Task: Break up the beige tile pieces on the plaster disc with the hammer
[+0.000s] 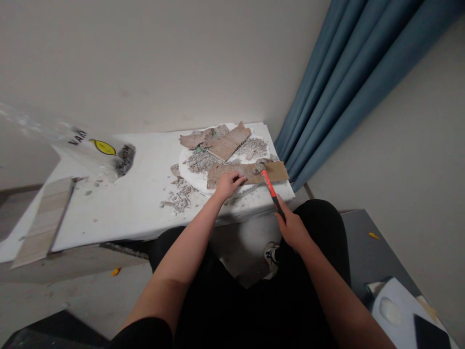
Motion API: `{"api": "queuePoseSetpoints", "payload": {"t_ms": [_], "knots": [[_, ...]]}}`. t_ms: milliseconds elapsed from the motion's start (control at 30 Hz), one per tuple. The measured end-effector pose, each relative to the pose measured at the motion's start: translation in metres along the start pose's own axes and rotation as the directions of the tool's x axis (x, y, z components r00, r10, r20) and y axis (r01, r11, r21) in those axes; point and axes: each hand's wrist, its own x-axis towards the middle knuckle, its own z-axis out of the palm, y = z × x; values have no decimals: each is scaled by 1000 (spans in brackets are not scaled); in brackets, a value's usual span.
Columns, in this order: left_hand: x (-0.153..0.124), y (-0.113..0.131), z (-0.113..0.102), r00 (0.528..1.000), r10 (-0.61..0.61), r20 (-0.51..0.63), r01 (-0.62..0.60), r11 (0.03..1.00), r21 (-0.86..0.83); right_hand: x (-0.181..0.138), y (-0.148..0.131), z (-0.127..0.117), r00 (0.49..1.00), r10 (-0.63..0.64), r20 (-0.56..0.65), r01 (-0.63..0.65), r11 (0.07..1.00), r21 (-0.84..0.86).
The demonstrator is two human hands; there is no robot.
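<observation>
My right hand is wrapped round the black grip of a claw hammer with a red shaft. The hammer's metal head lies over a long, flat brown strip whose left part is rough and crusted. On that left part rests my left hand, fingers curled and pinched together; whatever is between them is too small to make out. Under the strip is a round white board, bearing grey rubble. Behind the strip lie a flat brown piece and a jagged brown sheet.
A white-covered table stands against the wall. Loose crumbs are scattered left of the board. A clear plastic bag with dark contents and a wood-patterned plank are farther left. A blue curtain hangs close by on the right.
</observation>
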Motion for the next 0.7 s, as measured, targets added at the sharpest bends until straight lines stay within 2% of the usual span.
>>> {"api": "queuePoseSetpoints", "payload": {"t_ms": [167,300,367,467,700], "knots": [[-3,-2,8,997,65,-36,-64,998,4,-4,-11,-16,1000,8,-10,-9,999,-34],[-4,-5,13,992,103,-77,-105,994,-16,-19,-24,-28,993,-112,-50,108,992,-71],[-4,-6,15,990,104,-91,-107,994,-24,-24,-31,-29,986,-161,-38,156,980,-122],[-3,-8,17,990,106,-94,-109,994,-32,-26,-39,-29,986,-169,12,167,960,-225],[-1,-10,19,988,123,-94,-128,990,-52,-29,-44,-28,983,-183,-25,169,945,-279]]}}
